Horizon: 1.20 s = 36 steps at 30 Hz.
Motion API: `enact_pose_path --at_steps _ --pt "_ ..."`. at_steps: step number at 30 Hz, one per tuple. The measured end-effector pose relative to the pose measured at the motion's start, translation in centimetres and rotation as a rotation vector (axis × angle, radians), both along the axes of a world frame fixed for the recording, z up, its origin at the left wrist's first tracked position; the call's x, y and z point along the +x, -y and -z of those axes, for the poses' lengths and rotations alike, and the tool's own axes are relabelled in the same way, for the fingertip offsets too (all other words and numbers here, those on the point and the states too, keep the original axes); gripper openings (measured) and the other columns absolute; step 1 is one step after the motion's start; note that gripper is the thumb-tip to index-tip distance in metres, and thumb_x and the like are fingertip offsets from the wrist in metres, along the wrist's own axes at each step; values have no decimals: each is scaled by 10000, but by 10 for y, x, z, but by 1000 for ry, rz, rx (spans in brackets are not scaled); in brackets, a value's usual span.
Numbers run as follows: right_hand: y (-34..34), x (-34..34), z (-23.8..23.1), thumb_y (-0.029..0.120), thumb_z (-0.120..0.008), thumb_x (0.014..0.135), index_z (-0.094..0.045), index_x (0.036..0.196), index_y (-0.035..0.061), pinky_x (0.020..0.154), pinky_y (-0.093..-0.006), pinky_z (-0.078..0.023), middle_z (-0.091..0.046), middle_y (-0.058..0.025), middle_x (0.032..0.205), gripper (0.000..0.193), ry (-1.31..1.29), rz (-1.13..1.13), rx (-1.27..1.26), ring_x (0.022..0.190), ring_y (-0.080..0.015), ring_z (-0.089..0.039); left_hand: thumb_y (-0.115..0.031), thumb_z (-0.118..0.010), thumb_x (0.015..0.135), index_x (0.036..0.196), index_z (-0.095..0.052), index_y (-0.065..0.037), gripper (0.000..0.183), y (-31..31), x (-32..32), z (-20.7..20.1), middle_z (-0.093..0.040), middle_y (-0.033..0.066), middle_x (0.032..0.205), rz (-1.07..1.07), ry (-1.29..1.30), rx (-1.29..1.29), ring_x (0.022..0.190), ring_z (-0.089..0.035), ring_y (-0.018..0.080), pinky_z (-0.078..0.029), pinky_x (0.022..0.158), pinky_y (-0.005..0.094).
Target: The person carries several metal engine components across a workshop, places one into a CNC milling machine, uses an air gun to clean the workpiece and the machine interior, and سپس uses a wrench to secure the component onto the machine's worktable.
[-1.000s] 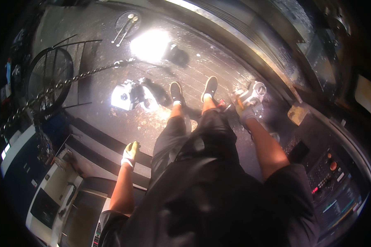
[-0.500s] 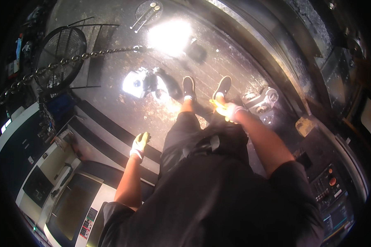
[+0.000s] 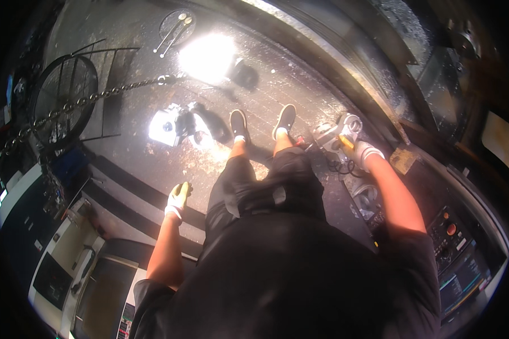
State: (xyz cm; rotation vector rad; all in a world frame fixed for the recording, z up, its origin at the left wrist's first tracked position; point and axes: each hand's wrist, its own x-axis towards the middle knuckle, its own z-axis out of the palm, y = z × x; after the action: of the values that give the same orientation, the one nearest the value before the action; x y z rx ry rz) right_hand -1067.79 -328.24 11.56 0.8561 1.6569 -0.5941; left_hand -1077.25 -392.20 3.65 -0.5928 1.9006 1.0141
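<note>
My right hand, in a white glove with yellowish fingers, reaches out to the right. Its fingers are closed on a short yellow-orange stick-shaped thing whose exact kind is not clear. Just beyond and beneath it are grey metal castings with round openings. A thin dark looped cord or hose shows below the hand; whether it joins the held thing, I cannot tell. My left hand, in a matching glove, hangs by my left side, empty, with fingers extended.
More castings lie to the right. Ahead, brightly lit metal parts stand on the stained floor. A chain hangs across the left, before a large round fan. A control panel is at lower right, a white machine at lower left.
My right hand has moved from in front of my legs out to the right, over the castings, carrying the yellow-orange thing. The view has shifted; my left hand still hangs empty at my side.
</note>
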Motion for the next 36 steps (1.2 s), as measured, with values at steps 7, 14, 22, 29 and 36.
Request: enact_pose_path --at_steps 7,14,22,29,36 --pt "15 56 -32 366 -571 1000 -539 1406 140 571 -321 -451 -659 -92 946 465 -247 448 -193 642 -179 -562 -393 -632 1019 1333 -573 49 546 -30 -49 7 -705 96 1173 -13 -31 32 1031 -659 192 -504 924 330" --pt "59 65 -179 270 -542 1039 -559 1307 87 428 -246 -379 -621 -16 834 324 -1126 1131 154 500 -71 -475 -412 -641 1003 1475 -440 49 689 -78 -113 28 -688 124 1208 206 63 82 1012 -664 231 -505 944 384" --pt "30 73 -151 346 -545 1050 -532 1295 98 380 -249 -352 -674 -19 953 349 -1531 1244 674 445 -66 -438 -458 -622 977 1256 -646 7 542 -97 -164 43 -679 146 1232 400 -118 84 1135 -618 264 -469 992 366" --pt "8 65 -165 300 -570 1036 -561 1159 110 370 -266 -347 -646 -2 845 227 -1531 1599 540 404 -93 -433 -268 -726 862 921 -654 -7 277 -61 -202 85 -669 105 943 680 -459 -46 882 -618 214 -506 779 364" --pt "32 116 -123 245 -565 1031 -549 1332 105 403 -239 -355 -656 -2 889 332 -1547 1679 481 458 -61 -431 -131 -752 849 788 -622 -25 178 -73 -179 69 -609 39 743 704 -814 141 696 -568 158 -513 646 353"
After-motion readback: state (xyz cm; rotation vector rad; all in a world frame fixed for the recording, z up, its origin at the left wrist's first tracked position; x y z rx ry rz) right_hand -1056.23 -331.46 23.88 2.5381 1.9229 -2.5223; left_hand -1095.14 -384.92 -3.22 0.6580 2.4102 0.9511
